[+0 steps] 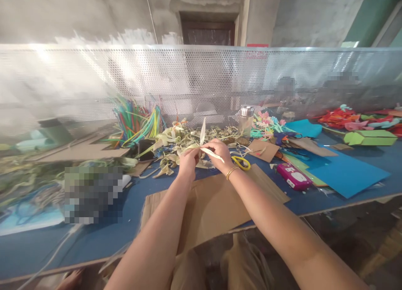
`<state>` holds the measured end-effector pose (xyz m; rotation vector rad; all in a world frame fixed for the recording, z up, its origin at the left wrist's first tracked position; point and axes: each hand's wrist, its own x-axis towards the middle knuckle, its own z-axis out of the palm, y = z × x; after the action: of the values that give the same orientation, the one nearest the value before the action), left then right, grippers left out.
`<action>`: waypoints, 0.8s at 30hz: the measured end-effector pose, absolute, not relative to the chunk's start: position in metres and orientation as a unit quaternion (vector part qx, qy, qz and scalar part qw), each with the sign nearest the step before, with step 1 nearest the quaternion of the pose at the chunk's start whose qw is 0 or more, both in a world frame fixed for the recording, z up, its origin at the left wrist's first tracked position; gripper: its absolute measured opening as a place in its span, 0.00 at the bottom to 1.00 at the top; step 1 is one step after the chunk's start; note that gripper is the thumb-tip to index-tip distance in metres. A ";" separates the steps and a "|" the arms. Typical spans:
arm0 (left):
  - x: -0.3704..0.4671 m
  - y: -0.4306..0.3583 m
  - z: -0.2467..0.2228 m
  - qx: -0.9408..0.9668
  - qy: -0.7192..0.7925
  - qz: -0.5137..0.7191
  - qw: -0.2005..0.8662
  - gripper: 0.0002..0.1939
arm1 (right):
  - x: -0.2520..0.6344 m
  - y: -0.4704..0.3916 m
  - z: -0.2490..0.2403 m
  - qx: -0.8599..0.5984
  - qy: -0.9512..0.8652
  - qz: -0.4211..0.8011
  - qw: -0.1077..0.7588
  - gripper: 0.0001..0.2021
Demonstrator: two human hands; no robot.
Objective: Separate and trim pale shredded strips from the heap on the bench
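My left hand (189, 159) and my right hand (220, 152) meet in front of me, fingers closed in a pinch. Between them they grip a pale leaf-like strip (203, 132). One pointed end stands upright above the fingers, and another pale tip slants down across my right hand. Whether it is one piece or two, I cannot tell. Just behind the hands lies a tangled pile of pale green and cream leaf-like strips (168, 140). Below them a sheet of brown cardboard (216, 204) rests on the blue table (132, 212). Yellow-handled scissors (241, 162) are beside my right wrist.
Behind the pile stand a lidded bottle (246, 121) and bundled coloured stems (135, 120). To the right are a magenta box (293, 176) and blue sheets (348, 173). A perforated metal screen (207, 72) closes off the back. A white cable (58, 250) crosses the left front.
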<state>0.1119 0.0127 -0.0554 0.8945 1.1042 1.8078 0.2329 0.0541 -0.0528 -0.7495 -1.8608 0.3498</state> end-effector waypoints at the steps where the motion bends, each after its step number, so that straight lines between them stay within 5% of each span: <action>1: 0.112 0.012 -0.055 0.353 0.432 0.720 0.413 0.15 | 0.233 0.054 -0.053 -0.312 -0.778 0.144 0.526 0.07; 9: 0.108 0.016 -0.059 0.329 0.442 0.729 0.406 0.21 | 0.231 0.052 -0.051 -0.298 -0.793 0.159 0.507 0.07; 24: 0.110 0.013 -0.052 0.290 0.459 0.729 0.417 0.15 | 0.229 0.037 -0.042 -0.232 -0.832 0.077 0.498 0.04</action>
<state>0.1096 0.0132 -0.0518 0.7273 1.1522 1.8293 0.2291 0.0369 -0.0417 -0.5615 -2.0150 0.1874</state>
